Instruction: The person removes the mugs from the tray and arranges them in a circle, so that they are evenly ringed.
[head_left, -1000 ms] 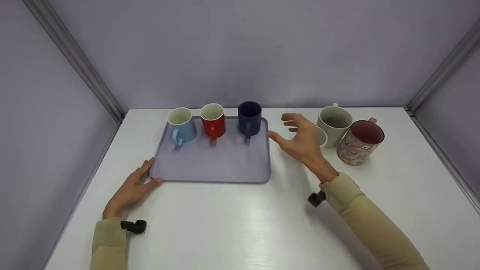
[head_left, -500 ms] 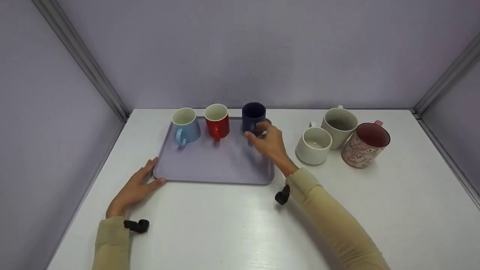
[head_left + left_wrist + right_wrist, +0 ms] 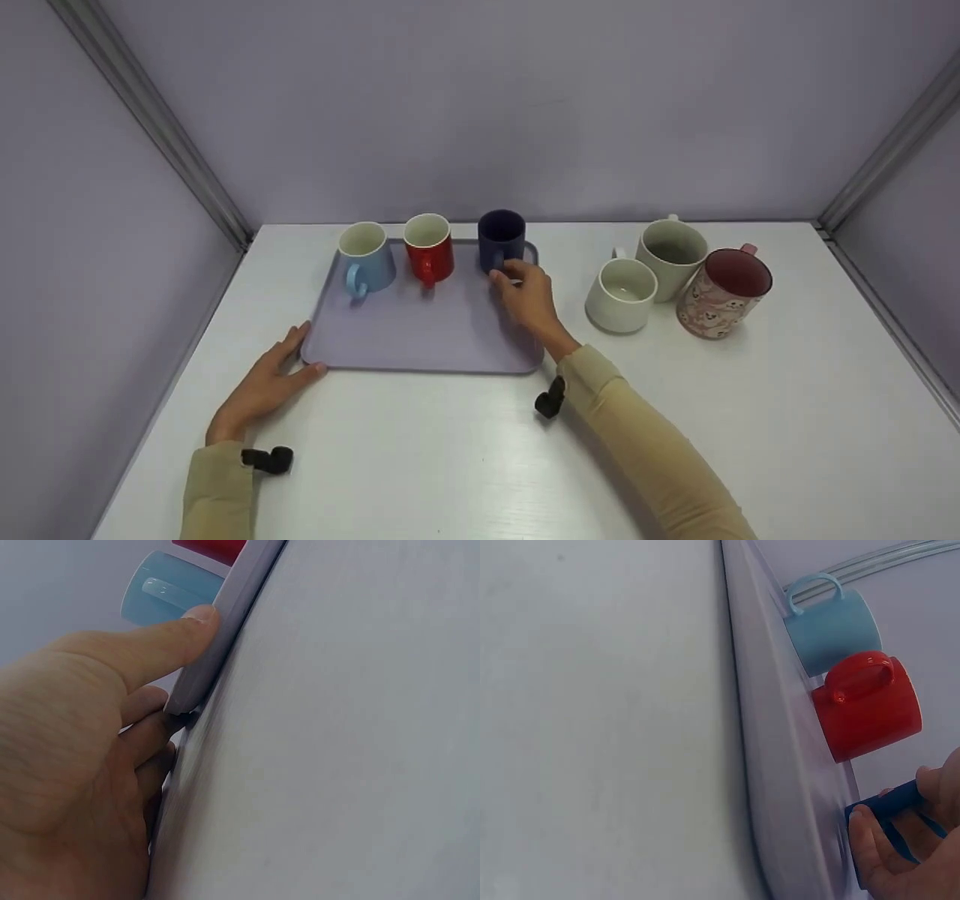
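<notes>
A lilac tray (image 3: 405, 334) lies on the white table, its near left corner held by my left hand (image 3: 262, 386). The left wrist view shows the thumb (image 3: 191, 634) on the tray's front rim and the other fingers round the corner. At the tray's far right stands a navy mug (image 3: 501, 236), and my right hand (image 3: 531, 300) pinches its handle between thumb and fingers. In the right wrist view the mug's blue handle (image 3: 889, 802) shows among the fingers, most of its body hidden. A red mug (image 3: 430, 251) and a light blue mug (image 3: 367, 259) stand along the tray's far side, handles toward me.
To the right of the tray, several mugs stand on the table (image 3: 450, 450): a short white mug (image 3: 619, 304), a taller pale mug (image 3: 667, 255) and a pink patterned mug (image 3: 716, 300) with a dark red inside. Lilac walls enclose the back and sides.
My right hand has moved left from beside the pale mugs to the navy mug and taken hold of its handle. My left hand has stayed at the tray corner.
</notes>
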A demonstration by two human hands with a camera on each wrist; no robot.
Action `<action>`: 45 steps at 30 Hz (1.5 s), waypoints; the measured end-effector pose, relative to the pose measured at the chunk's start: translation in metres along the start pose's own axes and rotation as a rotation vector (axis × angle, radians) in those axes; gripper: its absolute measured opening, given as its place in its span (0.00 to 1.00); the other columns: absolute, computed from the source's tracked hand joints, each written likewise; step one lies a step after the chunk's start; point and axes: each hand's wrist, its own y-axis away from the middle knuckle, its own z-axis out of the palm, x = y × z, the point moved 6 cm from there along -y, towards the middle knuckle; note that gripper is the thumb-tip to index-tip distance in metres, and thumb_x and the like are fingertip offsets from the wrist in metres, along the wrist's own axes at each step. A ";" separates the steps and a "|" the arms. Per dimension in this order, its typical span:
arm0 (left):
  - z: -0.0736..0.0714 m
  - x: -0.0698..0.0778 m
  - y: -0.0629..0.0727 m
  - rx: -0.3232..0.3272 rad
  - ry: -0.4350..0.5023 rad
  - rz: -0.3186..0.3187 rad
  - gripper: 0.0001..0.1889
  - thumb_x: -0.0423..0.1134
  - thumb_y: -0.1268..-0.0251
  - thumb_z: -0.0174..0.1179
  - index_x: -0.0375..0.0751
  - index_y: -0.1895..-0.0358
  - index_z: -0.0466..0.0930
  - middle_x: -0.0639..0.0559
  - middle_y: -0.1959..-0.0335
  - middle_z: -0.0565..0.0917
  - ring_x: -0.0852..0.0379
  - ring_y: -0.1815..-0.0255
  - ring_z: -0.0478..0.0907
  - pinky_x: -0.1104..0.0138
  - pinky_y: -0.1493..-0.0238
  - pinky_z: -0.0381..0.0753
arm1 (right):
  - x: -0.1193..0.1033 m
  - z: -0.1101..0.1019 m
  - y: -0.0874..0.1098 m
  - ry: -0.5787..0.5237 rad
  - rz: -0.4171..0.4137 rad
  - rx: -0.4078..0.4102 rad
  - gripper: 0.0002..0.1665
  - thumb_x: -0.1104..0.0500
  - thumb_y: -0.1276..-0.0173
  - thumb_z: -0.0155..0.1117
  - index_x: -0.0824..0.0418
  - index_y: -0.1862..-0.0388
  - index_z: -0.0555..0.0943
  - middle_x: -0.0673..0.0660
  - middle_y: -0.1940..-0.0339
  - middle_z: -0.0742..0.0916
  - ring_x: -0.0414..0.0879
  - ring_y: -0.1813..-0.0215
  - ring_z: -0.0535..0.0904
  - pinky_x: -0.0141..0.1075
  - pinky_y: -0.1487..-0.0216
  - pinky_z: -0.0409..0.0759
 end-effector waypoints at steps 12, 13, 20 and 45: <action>0.001 0.003 0.001 -0.004 -0.008 -0.010 0.48 0.62 0.23 0.62 0.51 0.11 0.46 0.38 0.10 0.41 0.30 0.11 0.34 0.32 0.15 0.36 | 0.010 0.007 0.002 -0.340 0.127 -0.121 0.06 0.65 0.15 0.57 0.69 0.52 0.78 0.68 0.51 0.90 0.61 0.52 0.91 0.47 0.47 0.92; 0.001 0.003 0.001 -0.005 -0.011 -0.012 0.48 0.62 0.23 0.62 0.51 0.11 0.46 0.38 0.10 0.41 0.30 0.11 0.34 0.32 0.15 0.36 | 0.011 0.008 0.003 -0.360 0.139 -0.126 0.07 0.64 0.15 0.56 0.68 0.52 0.78 0.68 0.52 0.90 0.59 0.52 0.91 0.46 0.48 0.92; 0.003 0.002 0.000 -0.006 -0.024 -0.004 0.49 0.62 0.23 0.62 0.49 0.11 0.46 0.37 0.10 0.41 0.29 0.11 0.34 0.31 0.15 0.36 | 0.013 0.006 0.005 -0.362 0.147 -0.133 0.20 0.53 0.11 0.52 0.69 0.53 0.81 0.72 0.57 0.87 0.56 0.62 0.85 0.40 0.61 0.85; 0.000 -0.002 0.000 -0.003 -0.003 0.019 0.49 0.61 0.23 0.63 0.50 0.11 0.46 0.37 0.10 0.40 0.30 0.11 0.33 0.31 0.15 0.37 | -0.025 -0.033 0.023 -0.367 -0.002 -0.184 0.21 0.53 0.12 0.54 0.66 0.64 0.79 0.55 0.70 0.83 0.47 0.69 0.79 0.35 0.67 0.83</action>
